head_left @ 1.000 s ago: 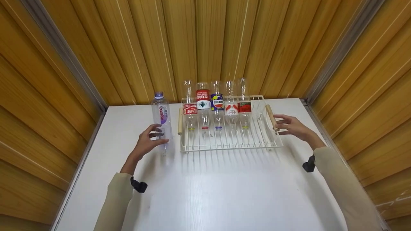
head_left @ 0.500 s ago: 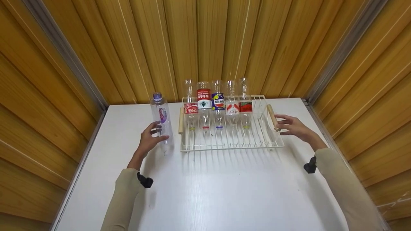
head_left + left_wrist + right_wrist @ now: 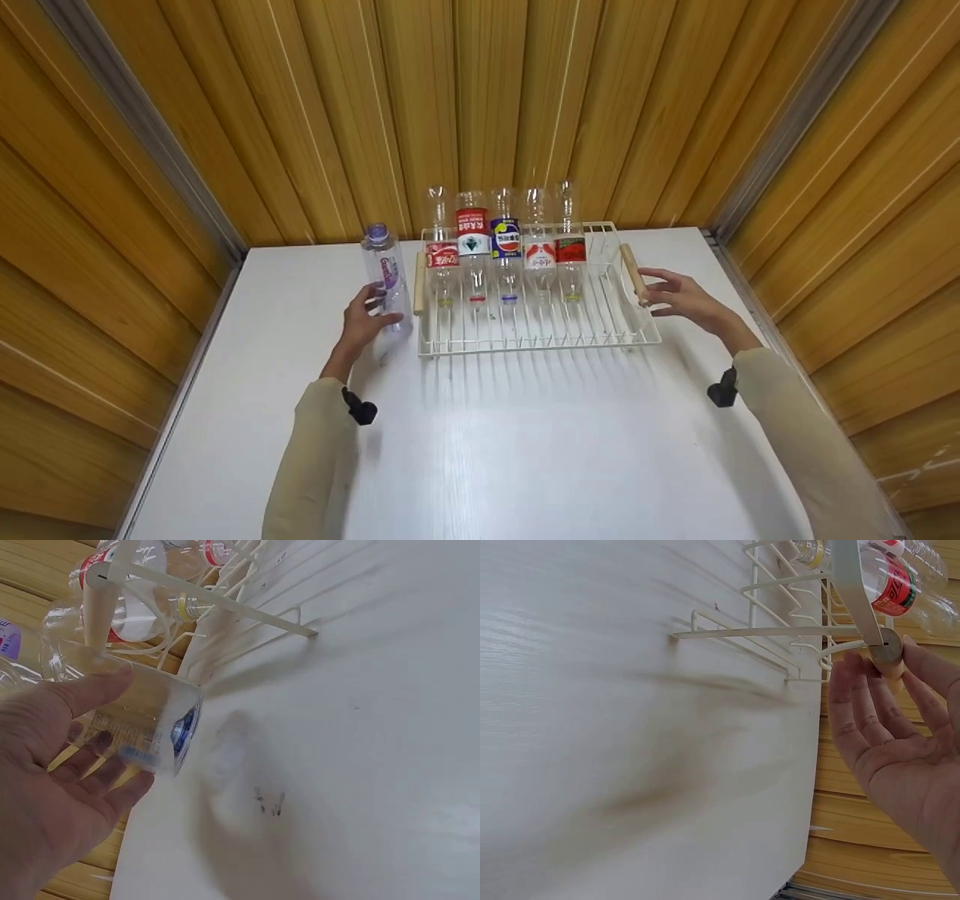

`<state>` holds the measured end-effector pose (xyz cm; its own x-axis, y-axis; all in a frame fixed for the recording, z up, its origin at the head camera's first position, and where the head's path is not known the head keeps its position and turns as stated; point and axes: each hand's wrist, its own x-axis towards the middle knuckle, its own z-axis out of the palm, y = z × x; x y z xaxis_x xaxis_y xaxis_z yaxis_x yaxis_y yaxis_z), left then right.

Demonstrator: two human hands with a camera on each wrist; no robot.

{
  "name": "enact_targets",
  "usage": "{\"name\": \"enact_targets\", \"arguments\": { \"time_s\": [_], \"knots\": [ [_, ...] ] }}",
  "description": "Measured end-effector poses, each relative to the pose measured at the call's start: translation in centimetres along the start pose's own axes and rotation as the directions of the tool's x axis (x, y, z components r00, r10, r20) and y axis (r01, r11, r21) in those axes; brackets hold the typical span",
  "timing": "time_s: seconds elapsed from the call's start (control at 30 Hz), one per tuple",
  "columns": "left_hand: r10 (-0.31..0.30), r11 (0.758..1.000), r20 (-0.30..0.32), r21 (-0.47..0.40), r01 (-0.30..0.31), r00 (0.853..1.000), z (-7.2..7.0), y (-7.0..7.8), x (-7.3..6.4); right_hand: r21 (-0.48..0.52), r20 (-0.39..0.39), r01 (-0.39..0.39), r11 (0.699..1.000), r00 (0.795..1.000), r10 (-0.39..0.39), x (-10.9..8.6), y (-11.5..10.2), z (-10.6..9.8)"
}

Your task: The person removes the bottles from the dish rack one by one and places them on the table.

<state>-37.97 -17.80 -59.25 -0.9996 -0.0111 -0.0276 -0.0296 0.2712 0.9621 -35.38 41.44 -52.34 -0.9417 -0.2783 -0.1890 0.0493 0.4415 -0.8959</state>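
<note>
In the head view, my left hand (image 3: 364, 319) grips the lower half of a clear plastic bottle (image 3: 388, 281) with a purple label and purple-blue mouth, its mouth end up. The left wrist view shows thumb and fingers on either side of the bottle (image 3: 150, 716), its base raised over the table. It is just left of the rack's left wooden handle (image 3: 419, 289). My right hand (image 3: 684, 298) holds the right wooden handle (image 3: 634, 271) of a white wire dish rack (image 3: 540, 346). Thumb and fingertips meet that handle's end (image 3: 886, 646) in the right wrist view.
Several label-wrapped bottles stand mouth-down in a row in the rack, from a red-labelled one (image 3: 442, 255) at the left to another red-labelled one (image 3: 571, 250). Bare rack slots lie right of them. Wood-patterned walls (image 3: 487, 97) enclose the white table (image 3: 525, 450).
My left hand has shifted right and slightly away from me with the bottle, bringing it closer to the rack's left handle. The right hand stays at the other handle.
</note>
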Motion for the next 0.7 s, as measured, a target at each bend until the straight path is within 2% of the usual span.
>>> {"name": "enact_targets", "arguments": {
  "time_s": [0.27, 0.47, 0.7],
  "knots": [
    [-0.036, 0.999, -0.035, -0.008, 0.035, 0.999, 1.2, -1.2, 1.0, -0.014, -0.003, -0.01, 1.0, 1.0, 0.01, 0.3, 0.2, -0.1],
    [-0.013, 1.0, -0.055, -0.019, 0.012, 0.998, 2.1, -1.5, 2.0, -0.023, 0.001, -0.004, 1.0, 1.0, 0.004, 0.3, 0.3, -0.1],
    [0.011, 0.999, -0.091, 0.044, -0.007, 0.996, 2.6, -1.6, 3.5, -0.021, 0.003, -0.008, 1.0, 1.0, 0.009, 0.3, 0.3, 0.0]
  ]
}}
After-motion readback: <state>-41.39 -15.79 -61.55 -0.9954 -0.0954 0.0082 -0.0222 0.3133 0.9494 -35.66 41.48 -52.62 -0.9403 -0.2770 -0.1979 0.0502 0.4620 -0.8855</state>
